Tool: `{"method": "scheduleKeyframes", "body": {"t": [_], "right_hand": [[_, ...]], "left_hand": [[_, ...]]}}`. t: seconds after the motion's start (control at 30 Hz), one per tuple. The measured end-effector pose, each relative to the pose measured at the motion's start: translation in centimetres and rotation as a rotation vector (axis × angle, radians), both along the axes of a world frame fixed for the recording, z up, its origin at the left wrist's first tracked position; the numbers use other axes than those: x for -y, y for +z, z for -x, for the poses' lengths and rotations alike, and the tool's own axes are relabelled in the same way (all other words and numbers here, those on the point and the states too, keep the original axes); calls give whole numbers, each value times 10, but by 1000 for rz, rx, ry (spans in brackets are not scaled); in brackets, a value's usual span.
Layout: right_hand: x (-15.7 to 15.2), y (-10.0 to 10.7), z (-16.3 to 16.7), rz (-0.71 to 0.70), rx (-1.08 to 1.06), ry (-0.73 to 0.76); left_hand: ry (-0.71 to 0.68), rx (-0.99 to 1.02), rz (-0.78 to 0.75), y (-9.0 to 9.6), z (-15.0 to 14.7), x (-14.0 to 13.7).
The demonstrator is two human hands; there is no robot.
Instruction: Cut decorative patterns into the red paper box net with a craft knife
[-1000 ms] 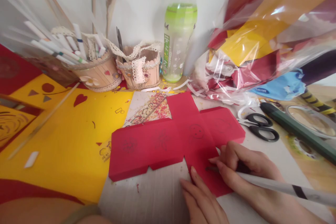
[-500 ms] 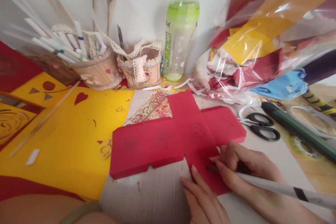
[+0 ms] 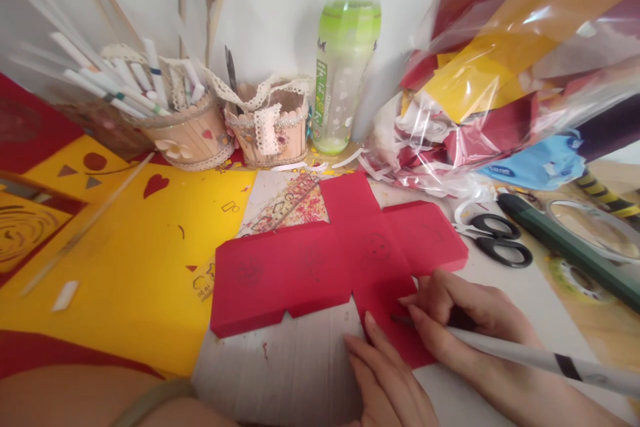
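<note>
A red cross-shaped paper cutout (image 3: pixel 320 260), with faint dark drawings on several panels, lies on a grey board (image 3: pixel 280 373). Its edges have small flaps. My right hand (image 3: pixel 455 320) is closed around a white marker (image 3: pixel 525 350) with a black band, its dark tip at the lower panel of the cutout. At that panel's left edge rests my left hand (image 3: pixel 387 373), fingers stretched out, fingertips touching the paper and holding nothing. Part of each hand's palm is hidden.
Black-handled scissors (image 3: pixel 495 237), a green box cutter (image 3: pixel 565 247) and tape rolls (image 3: pixel 595 230) lie at right. Behind stand a bottle (image 3: pixel 347 73), two decorated wooden buckets (image 3: pixel 193 137) and a plastic bag of paper scraps (image 3: pixel 465 113). Yellow paper (image 3: pixel 125 280) with a white eraser-like piece (image 3: pixel 65 295) covers the left.
The view has shifted very slightly. Both hands and the marker stay in nearly the same place on the red paper.
</note>
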State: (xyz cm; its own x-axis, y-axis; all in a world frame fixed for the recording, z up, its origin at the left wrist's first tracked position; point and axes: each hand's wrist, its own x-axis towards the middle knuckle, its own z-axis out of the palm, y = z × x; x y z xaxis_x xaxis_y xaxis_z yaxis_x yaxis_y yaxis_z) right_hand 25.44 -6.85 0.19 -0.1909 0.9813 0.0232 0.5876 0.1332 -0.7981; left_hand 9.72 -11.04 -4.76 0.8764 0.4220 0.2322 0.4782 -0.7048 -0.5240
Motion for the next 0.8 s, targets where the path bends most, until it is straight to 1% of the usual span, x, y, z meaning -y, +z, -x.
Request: {"method": "scheduleKeyframes", "body": {"t": [0.17,0.3,0.6,0.8], "right_hand": [[-1,1,1,-11,8,9],[-2,1,1,-30,5,11],[0,1,-1,-1,33,43],[-2,3,0,19,22,39]], "left_hand": [[-25,12,11,-9,2,1],[-65,27,15,-12,4,1],[-148,39,-8,-21,9,-1],[-164,37,-6,-20,10,-3]]}}
